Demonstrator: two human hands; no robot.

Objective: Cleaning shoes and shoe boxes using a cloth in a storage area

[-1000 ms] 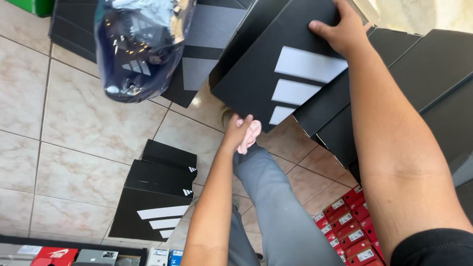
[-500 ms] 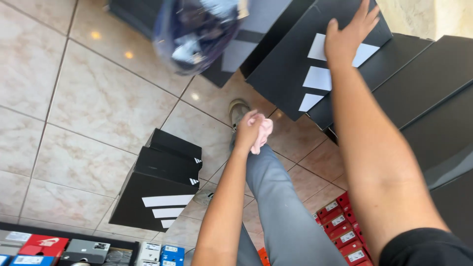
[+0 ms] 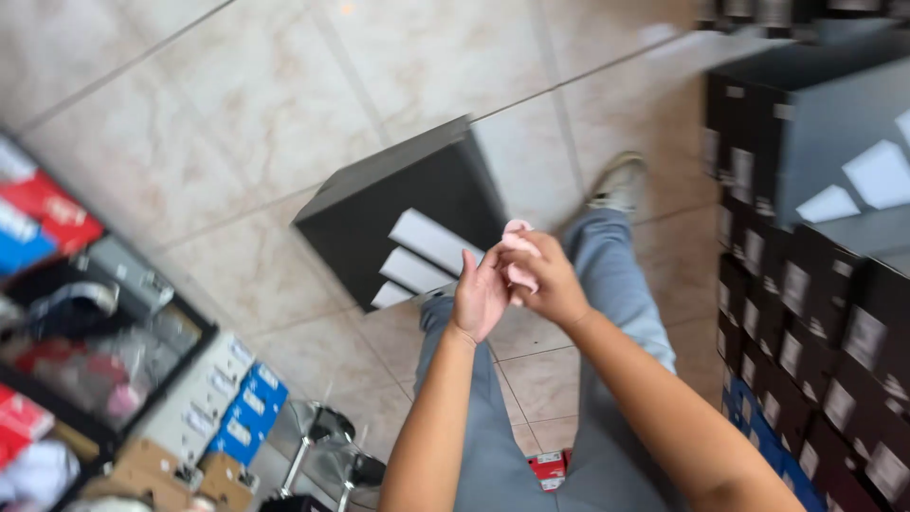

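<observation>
My left hand (image 3: 482, 296) and my right hand (image 3: 548, 283) meet in front of me over my grey trouser leg. Both close around a small pink cloth (image 3: 518, 275), which shows between the fingers. Just behind the hands, a stack of black shoe boxes (image 3: 398, 213) with white stripes stands on the tiled floor. My shoe (image 3: 618, 182) rests on the floor beyond.
A wall of stacked black shoe boxes (image 3: 806, 275) fills the right side. A dark rack with red, blue and white boxes (image 3: 85, 313) runs along the left. A metal stool frame (image 3: 327, 446) stands near the bottom. Beige tiled floor (image 3: 237, 104) lies ahead.
My right hand has left the black box on the stack and come down to join the left hand on the pink cloth. The view has swung left and down.
</observation>
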